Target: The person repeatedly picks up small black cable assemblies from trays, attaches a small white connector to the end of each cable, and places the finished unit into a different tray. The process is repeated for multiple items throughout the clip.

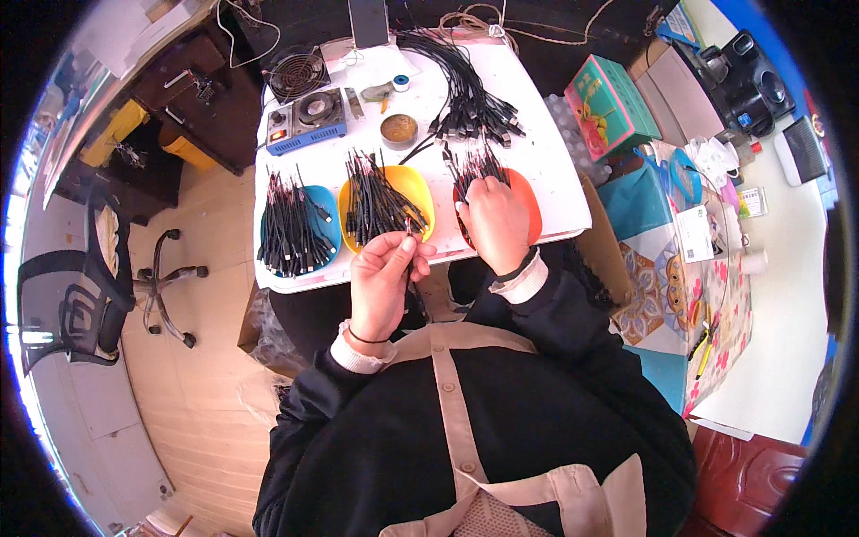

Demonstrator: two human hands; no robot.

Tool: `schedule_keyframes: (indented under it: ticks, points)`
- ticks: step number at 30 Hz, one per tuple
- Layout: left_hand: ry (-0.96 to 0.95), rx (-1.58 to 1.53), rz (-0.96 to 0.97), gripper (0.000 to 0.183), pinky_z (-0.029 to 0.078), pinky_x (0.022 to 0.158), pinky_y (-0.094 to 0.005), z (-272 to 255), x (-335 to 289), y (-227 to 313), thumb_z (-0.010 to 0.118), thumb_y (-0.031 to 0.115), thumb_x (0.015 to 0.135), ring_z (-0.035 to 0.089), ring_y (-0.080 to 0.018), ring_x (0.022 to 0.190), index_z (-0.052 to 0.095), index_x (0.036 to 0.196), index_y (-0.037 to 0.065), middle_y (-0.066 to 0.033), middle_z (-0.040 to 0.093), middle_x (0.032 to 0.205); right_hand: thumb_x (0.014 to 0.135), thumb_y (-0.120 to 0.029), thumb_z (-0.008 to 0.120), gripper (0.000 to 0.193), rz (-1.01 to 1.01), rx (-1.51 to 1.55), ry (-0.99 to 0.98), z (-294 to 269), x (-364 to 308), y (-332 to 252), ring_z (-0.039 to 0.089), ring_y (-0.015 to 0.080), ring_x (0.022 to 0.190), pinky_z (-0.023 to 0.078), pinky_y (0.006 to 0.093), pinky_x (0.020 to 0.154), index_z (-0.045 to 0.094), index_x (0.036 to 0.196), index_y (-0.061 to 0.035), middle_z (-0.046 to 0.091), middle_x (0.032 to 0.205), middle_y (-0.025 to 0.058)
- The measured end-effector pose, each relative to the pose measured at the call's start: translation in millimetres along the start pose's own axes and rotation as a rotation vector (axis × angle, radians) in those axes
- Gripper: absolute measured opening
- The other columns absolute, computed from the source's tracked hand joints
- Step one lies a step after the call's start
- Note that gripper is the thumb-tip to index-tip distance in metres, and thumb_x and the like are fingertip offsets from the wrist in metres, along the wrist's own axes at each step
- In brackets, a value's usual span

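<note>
My left hand (pixel 379 276) pinches a short black cable (pixel 411 285) between thumb and fingers, its stripped, reddish wire end pointing up. It is just in front of the yellow bowl (pixel 426 190), which holds a bunch of black cables (pixel 371 201). Over the orange-red bowl (pixel 534 208), my right hand (pixel 497 224) is closed with its fingers at the black cables (pixel 474 163) there; its fingertips are partly hidden. On the left, a blue bowl (pixel 333 215) carries more black cables (pixel 288 224) with their plugs toward me.
Behind the bowls stand a blue-and-grey device with a fan (pixel 309 121), a round tin (pixel 399 132) and a solder-like spool (pixel 401 83). A large bundle of black cables (pixel 474 98) lies at the back right. A green-pink carton (pixel 610 106) is right of the white table (pixel 420 157).
</note>
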State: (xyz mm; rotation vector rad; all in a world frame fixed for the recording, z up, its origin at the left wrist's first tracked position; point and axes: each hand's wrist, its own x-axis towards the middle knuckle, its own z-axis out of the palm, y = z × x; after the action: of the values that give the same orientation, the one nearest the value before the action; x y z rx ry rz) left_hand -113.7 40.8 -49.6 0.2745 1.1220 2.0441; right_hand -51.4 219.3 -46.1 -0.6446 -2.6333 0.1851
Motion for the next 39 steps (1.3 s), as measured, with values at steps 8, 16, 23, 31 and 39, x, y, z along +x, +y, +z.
schedule_keyframes:
  ticks: [8,16,23,31,39]
  points:
    - [0.050,-0.101,0.028,0.013,0.054,0.075,-0.0283,15,0,9,0.054,0.008,0.096,0.067,-0.0182,0.087,0.061,0.102,-0.001,-0.0137,0.069,0.099,0.074,-0.008,0.072,0.013,-0.035,0.403,0.220,-31,-8,-12,0.056,0.0211,0.061,0.045,0.0321,0.055,0.061,0.079,-0.0061,0.055,0.070,0.0064]
    - [-0.023,-0.204,0.094,0.013,0.054,0.084,-0.0305,40,-4,17,0.057,0.003,0.093,0.065,-0.0186,0.097,0.064,0.103,-0.002,-0.0147,0.067,0.109,0.086,-0.003,0.068,0.008,0.153,1.130,-0.232,-53,-36,-30,0.048,-0.0013,0.064,0.039,0.0143,0.056,0.060,0.089,-0.0024,0.056,0.076,-0.0056]
    - [-0.053,-0.135,0.143,0.013,0.053,0.084,-0.0272,38,-9,15,0.057,0.001,0.093,0.065,-0.0157,0.096,0.064,0.103,-0.003,-0.0139,0.068,0.107,0.086,-0.005,0.069,0.011,0.101,1.080,-0.249,-54,-38,-28,0.051,-0.0003,0.068,0.041,0.0153,0.059,0.059,0.089,-0.0031,0.057,0.080,-0.0048]
    - [-0.059,0.126,0.208,0.011,0.054,0.072,-0.0240,39,-16,15,0.056,0.001,0.093,0.067,-0.0154,0.078,0.062,0.101,-0.004,-0.0122,0.070,0.089,0.089,-0.003,0.064,0.012,0.078,1.415,-0.292,-65,-18,-20,0.060,0.0062,0.075,0.050,0.0206,0.065,0.061,0.099,0.0005,0.063,0.084,0.0024]
    - [-0.223,-0.157,0.016,0.012,0.033,0.050,-0.0197,34,-15,19,0.055,0.007,0.095,0.044,-0.0068,0.054,0.063,0.098,-0.002,-0.0071,0.064,0.077,0.094,-0.013,0.060,0.014,0.332,1.850,-0.557,-60,-20,-24,0.060,0.0067,0.076,0.047,0.0189,0.066,0.058,0.101,-0.0018,0.063,0.088,0.0024]
